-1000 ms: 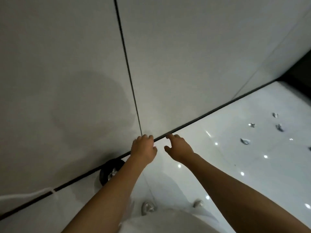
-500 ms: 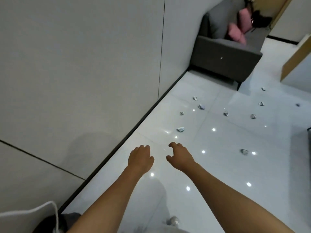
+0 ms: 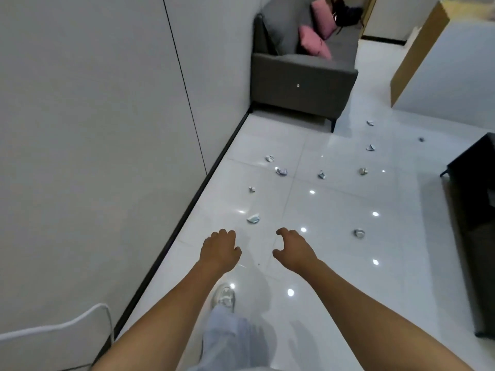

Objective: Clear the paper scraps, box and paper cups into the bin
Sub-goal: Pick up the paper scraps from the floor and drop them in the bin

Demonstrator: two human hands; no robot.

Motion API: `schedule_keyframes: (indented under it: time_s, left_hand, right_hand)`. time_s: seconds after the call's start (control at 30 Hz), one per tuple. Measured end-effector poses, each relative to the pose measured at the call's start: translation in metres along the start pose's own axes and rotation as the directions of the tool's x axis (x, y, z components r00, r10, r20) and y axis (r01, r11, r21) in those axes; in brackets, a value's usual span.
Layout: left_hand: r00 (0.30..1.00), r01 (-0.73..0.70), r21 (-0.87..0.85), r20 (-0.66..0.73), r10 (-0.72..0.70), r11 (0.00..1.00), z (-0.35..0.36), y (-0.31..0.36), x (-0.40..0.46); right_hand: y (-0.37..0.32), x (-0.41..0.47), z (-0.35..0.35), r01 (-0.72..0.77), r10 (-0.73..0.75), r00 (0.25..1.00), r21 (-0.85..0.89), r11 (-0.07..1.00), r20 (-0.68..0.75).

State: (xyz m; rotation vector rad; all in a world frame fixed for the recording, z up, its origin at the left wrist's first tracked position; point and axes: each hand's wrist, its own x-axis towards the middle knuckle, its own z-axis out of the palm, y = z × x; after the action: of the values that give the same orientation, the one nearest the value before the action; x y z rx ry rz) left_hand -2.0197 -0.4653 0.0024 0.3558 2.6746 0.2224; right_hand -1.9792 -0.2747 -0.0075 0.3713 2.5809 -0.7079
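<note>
Glossy white tiled floor [image 3: 334, 263]; crumpled paper scraps [image 3: 253, 218] scattered across it.

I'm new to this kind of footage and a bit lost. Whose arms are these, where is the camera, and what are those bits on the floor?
The camera sits on a person's head, looking forward and down. The arms are their own: left hand and right hand, both stretched forward, fingers loosely curled, holding nothing. Crumpled paper scraps lie scattered on the glossy white floor; the nearest scrap lies just beyond the left hand. A grey sofa with pink cushions stands against the wall. No bin is in view.
</note>
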Motion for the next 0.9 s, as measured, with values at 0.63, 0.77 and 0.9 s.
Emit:
schedule_keyframes:
  time_s: [0.63, 0.77, 0.9]
  left_hand:
    - [0.98, -0.115, 0.035, 0.17, 0.107, 0.993, -0.092, 0.01, 0.361]
    - [0.984, 0.035, -0.081, 0.179, -0.02, 0.996, -0.1, 0.022, 0.424]
    - [0.977, 0.093, -0.112, 0.201, -0.069, 0.989, -0.104, 0.033, 0.475]
  right_hand:
    - [-0.01, 0.3, -0.108, -0.194, 0.19, 0.98, 0.063, 0.979, 0.064]
    - [0.005, 0.369, -0.133, -0.17, 0.169, 0.981, 0.003, 0.985, 0.094]
    - [0.014, 0.424, -0.15, -0.12, 0.123, 0.985, -0.033, 0.992, 0.125]
